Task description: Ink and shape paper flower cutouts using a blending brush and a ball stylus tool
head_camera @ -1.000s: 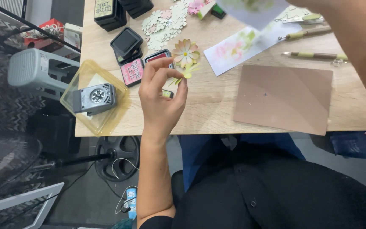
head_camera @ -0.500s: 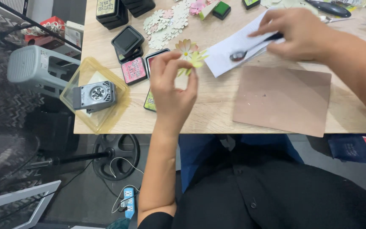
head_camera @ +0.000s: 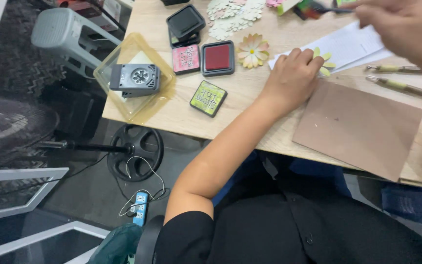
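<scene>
Left hand (head_camera: 293,78), palm down with curled fingers pressing a yellow-green paper flower (head_camera: 322,59) onto the white sheet (head_camera: 348,45) on the wooden table (head_camera: 250,98) (brown mat (head_camera: 357,128) just beside); right hand (head_camera: 396,22), blurred, apparently pinches a dark-handled tool (head_camera: 326,9) above.

Light wood bench (head_camera: 172,115), dark grey floor (head_camera: 89,195) beneath, round black fan base (head_camera: 137,151) with trailing white cable, blue power strip (head_camera: 139,211), grey stool (head_camera: 57,29), white frame (head_camera: 30,225)
</scene>
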